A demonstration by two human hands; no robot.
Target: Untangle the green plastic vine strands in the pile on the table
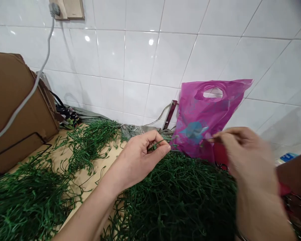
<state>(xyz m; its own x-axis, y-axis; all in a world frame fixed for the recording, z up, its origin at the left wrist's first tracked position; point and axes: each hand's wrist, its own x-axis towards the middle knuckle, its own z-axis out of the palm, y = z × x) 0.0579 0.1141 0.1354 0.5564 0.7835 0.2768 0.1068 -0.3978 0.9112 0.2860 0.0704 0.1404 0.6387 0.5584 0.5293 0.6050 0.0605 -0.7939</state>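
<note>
My left hand pinches a green plastic strand between thumb and fingertips, just above a dense heap of tangled green strands. A second green heap spreads across the left of the tan tabletop. My right hand, blurred by motion, pinches something thin in front of a magenta plastic bag. The blur hides exactly what that thin piece is.
A brown cardboard box stands at the left, crossed by a grey cable from a wall fitting. White tiles rise behind the table. A red object and dark handles lie near my right hand.
</note>
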